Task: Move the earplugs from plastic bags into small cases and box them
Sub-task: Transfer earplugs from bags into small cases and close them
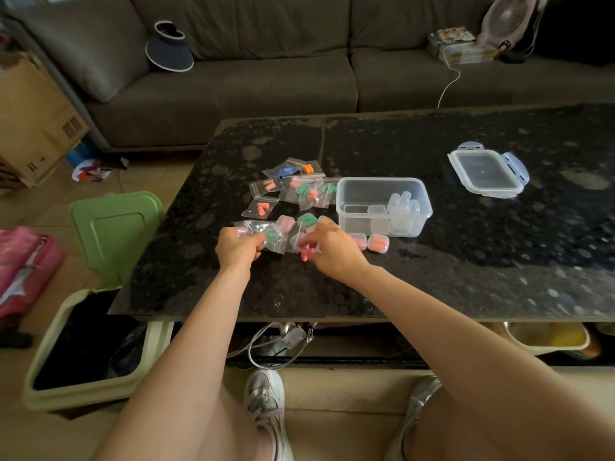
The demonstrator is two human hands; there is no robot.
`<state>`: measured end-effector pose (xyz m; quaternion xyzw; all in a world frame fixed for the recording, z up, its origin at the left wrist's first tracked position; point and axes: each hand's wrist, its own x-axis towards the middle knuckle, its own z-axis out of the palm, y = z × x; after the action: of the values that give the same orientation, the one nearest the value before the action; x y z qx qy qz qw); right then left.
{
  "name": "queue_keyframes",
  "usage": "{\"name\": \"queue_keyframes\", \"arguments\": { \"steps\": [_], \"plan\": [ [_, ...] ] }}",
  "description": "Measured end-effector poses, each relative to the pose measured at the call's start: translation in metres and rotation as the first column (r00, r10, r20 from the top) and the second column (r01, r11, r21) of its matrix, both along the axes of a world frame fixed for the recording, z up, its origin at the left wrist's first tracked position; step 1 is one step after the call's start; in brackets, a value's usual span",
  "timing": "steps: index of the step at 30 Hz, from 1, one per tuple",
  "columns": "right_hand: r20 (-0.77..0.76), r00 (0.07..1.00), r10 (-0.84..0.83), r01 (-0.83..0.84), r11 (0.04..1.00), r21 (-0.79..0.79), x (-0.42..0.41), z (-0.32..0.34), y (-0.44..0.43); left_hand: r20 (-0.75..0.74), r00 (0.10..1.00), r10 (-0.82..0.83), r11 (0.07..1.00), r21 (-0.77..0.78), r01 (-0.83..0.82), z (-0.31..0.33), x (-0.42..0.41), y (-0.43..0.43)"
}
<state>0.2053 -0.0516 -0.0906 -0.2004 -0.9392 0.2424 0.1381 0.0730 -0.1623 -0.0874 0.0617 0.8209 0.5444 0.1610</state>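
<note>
Above the black counter (466,261), my left hand (238,243) grips a plastic bag of green earplugs (273,239), and my right hand (329,245) pinches a pink earplug (303,256) just beside it. More bagged earplugs (301,189) lie behind. The clear box (382,189), holding empty small cases (401,207), stands to the right, with a filled case (378,243) at its front.

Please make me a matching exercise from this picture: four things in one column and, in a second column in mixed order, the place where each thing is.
Things
1. box lid
2. clear box
3. bag of blue earplugs
4. sun visor

Places
A. on the sofa
B. at the far end of the bag pile
C. lying alone on the right part of the table
D. mid-table, with small cases inside

Pairs: 1-C, 2-D, 3-B, 4-A
</note>
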Motion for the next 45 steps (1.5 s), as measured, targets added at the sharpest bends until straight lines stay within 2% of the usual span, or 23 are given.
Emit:
{"name": "queue_keyframes", "arguments": {
  "steps": [3,6,10,13,15,17,19,22,24,28,31,33,35,38,41,43,45],
  "plan": [
    [0.041,0.997,0.059,-0.066,0.983,0.173,0.0,-0.004,-0.003,-0.044,0.999,-0.011,0.98,-0.197,0.002,-0.006,0.0,0.002],
    [0.057,0.996,0.066,-0.08,0.953,0.293,-0.001,-0.008,-0.005,-0.203,0.979,0.009,0.912,-0.4,-0.091,-0.002,0.006,0.002],
    [0.018,0.998,0.061,-0.063,0.909,0.413,-0.002,-0.014,-0.004,-0.396,0.918,-0.009,0.916,-0.371,-0.151,0.004,0.01,0.003],
    [-0.049,0.994,0.098,-0.062,0.871,0.487,-0.003,-0.015,0.001,-0.51,0.854,-0.107,0.956,-0.289,-0.053,0.001,0.009,0.003],
    [-0.049,0.989,0.137,-0.093,0.854,0.512,-0.002,-0.015,0.003,-0.483,0.856,-0.187,0.968,-0.239,0.077,0.001,0.011,0.004],
    [-0.056,0.989,0.136,-0.094,0.88,0.466,0.0,-0.013,0.003,-0.372,0.886,-0.278,0.947,-0.261,0.188,0.006,0.016,0.006],
    [-0.107,0.992,0.069,-0.035,0.957,0.289,0.001,-0.005,0.001,-0.208,0.904,-0.373,0.918,-0.223,0.328,0.012,0.023,0.008],
    [-0.159,0.986,-0.058,0.062,0.998,0.023,-0.001,0.011,0.001,0.0,0.873,-0.489,0.872,0.015,0.488,0.023,0.036,0.009],
    [-0.142,0.988,-0.067,0.065,0.998,-0.019,-0.001,0.019,0.003,-0.009,0.856,-0.518,0.852,0.091,0.516,0.023,0.04,0.011],
    [-0.108,0.992,-0.059,0.056,0.998,-0.024,0.003,0.017,0.003,-0.056,0.845,-0.531,0.841,0.086,0.534,0.021,0.044,0.012],
    [-0.099,0.987,-0.126,0.101,0.969,-0.225,0.002,0.021,0.006,-0.09,0.846,-0.525,0.85,-0.006,0.527,0.02,0.043,0.011],
    [-0.048,0.986,-0.161,0.149,0.97,-0.192,0.006,0.025,0.014,-0.095,0.848,-0.522,0.853,-0.042,0.52,0.017,0.04,0.011],
    [0.059,0.985,-0.159,0.163,0.984,-0.066,0.014,0.025,0.024,-0.099,0.848,-0.521,0.854,-0.058,0.518,0.017,0.038,0.012],
    [0.211,0.974,-0.08,0.066,0.995,0.073,0.022,0.02,0.024,-0.08,0.843,-0.533,0.845,-0.101,0.525,0.017,0.037,0.013],
    [0.281,0.96,0.008,-0.051,0.988,0.146,0.019,0.012,0.016,-0.059,0.844,-0.534,0.844,-0.107,0.526,0.018,0.04,0.014],
    [0.304,0.952,0.02,-0.072,0.984,0.16,0.018,0.006,0.015,-0.068,0.848,-0.526,0.849,-0.107,0.518,0.019,0.042,0.014],
    [0.278,0.96,0.012,-0.039,0.995,0.092,0.017,0.004,0.015,-0.085,0.85,-0.52,0.853,-0.105,0.512,0.019,0.042,0.013]
  ]
}}
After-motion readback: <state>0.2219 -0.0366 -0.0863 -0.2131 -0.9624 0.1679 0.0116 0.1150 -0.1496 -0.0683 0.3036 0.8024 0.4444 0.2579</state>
